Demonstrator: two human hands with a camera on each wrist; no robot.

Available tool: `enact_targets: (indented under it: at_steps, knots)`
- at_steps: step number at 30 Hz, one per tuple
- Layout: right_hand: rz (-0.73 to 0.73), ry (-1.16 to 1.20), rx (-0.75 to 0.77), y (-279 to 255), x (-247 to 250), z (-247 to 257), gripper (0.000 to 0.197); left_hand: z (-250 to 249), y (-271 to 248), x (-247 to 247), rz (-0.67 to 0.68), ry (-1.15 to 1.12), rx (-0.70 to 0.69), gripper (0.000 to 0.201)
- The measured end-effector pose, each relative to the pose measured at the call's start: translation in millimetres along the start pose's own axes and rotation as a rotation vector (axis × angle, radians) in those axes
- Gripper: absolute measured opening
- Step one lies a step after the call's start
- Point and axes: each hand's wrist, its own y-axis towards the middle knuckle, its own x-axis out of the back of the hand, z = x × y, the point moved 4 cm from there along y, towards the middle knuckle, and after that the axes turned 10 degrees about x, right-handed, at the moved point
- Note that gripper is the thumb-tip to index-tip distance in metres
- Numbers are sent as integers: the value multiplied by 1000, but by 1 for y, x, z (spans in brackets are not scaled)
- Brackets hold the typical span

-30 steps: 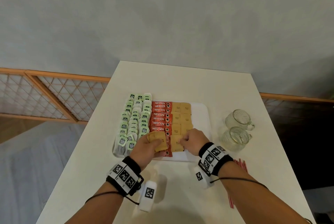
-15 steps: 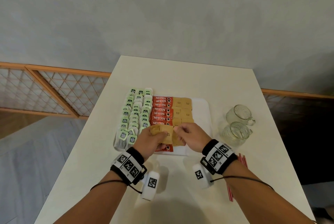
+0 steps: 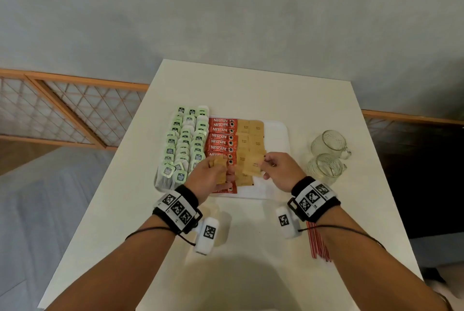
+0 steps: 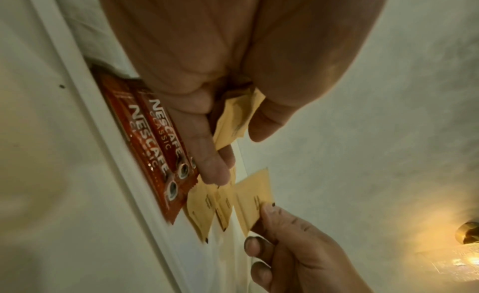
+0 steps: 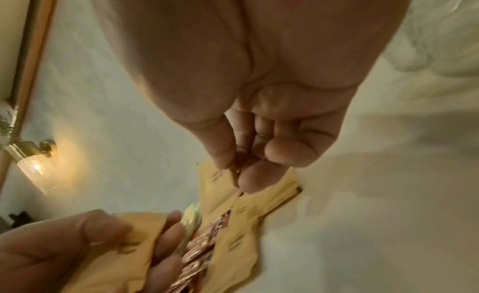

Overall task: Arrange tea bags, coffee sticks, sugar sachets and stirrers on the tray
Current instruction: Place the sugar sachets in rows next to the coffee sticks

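Since a second ago both hands lifted off the sachet column. Right hand now pinches one sugar sachet above the tray; left hand grips a small stack of sachets. Tray holds tea bags, coffee sticks, sachet rows. Stirrers lie on the table, mugs beside the tray.

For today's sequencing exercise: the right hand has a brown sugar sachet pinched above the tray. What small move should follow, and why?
Probably lower the sugar sachet held by the right hand into the brown column's near end on the tray; the left hand holds more sachets.
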Motion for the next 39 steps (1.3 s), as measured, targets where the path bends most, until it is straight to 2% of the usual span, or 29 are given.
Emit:
enact_targets:
  at_steps: [4,10,14,19,23,27,31,35,39]
  knots:
    - [20,-126,-105,0,16,-16,22,-1,2,1,-3,-34,42,34]
    - [85,-190,-129,-1,12,-22,27,0,2,-2,45,18,24,34]
    - [76,-228,-151,3,6,-25,27,4,4,-1,56,61,11,32]
    - [53,-285,-165,5,5,-25,26,4,8,1,4,126,-11,25]
    - [25,-286,-192,5,5,-26,17,2,7,3,-11,185,-49,21]
    - [-3,-333,-192,2,3,-26,27,2,5,2,1,193,-67,20]
    - [6,-286,-174,0,2,-18,26,1,4,1,19,177,-68,18]
    - [48,-100,-18,-8,-5,7,9,3,2,1,22,148,-46,18]
    - [109,55,38,-17,-20,18,15,4,-2,-1,21,121,-38,15]
